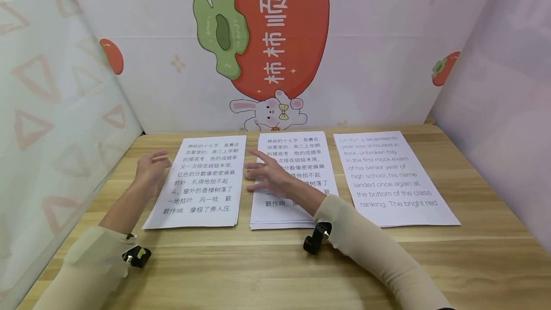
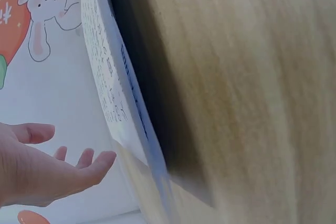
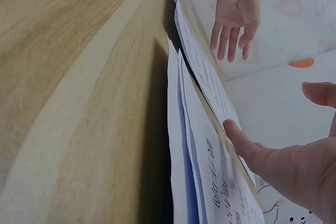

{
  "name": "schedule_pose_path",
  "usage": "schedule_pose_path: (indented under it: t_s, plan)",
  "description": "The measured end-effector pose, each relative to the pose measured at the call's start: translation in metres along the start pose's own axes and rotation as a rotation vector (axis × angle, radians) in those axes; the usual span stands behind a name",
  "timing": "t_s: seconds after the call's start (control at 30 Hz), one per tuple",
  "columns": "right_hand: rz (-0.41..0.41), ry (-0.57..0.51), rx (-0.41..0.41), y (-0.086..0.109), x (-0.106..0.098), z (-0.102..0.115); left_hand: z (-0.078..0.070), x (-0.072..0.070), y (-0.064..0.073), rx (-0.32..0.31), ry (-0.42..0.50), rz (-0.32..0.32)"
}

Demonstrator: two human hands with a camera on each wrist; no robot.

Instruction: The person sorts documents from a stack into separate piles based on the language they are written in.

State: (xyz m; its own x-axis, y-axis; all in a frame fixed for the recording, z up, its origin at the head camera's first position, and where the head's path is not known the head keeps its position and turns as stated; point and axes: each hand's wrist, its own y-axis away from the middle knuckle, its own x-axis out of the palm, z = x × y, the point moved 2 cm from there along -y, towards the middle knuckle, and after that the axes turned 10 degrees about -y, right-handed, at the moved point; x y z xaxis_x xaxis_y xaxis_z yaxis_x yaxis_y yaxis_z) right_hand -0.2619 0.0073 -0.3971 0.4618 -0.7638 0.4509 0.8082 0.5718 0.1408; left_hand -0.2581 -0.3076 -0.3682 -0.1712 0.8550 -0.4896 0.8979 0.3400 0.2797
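Three stacks of printed paper lie side by side on the wooden table. My left hand, fingers loosely bent, hovers at the left edge of the left paper stack and holds nothing. Over the left part of the middle paper stack is my right hand, fingers spread toward the left stack. Both of these stacks carry Chinese text. In the left wrist view the left hand shows its fingers apart from the paper. The right wrist view shows the right hand above the sheets, whose near edges lift slightly apart.
A right paper stack bears English text. The wooden table runs up to a white back wall with a persimmon and rabbit print. Side walls stand at left and right. Each wrist wears a small black camera.
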Motion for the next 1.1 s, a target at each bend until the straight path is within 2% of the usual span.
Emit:
schedule_pose_path:
  t_s: [0.33,0.57,0.87,1.1]
  plan:
    - [-0.017,0.033,-0.022,0.014,-0.013,0.009,-0.015,0.021,0.015,0.113,-0.065,0.091]
    - [-0.047,0.079,-0.049,0.027,-0.026,0.014,-0.022,0.034,0.021,0.120,-0.092,0.148]
    - [-0.221,0.269,-0.042,0.044,-0.051,0.026,-0.024,0.047,0.025,0.132,-0.108,0.240]
    - [-0.331,0.326,-0.103,0.060,-0.072,0.037,-0.025,0.060,0.024,0.160,-0.090,0.277]
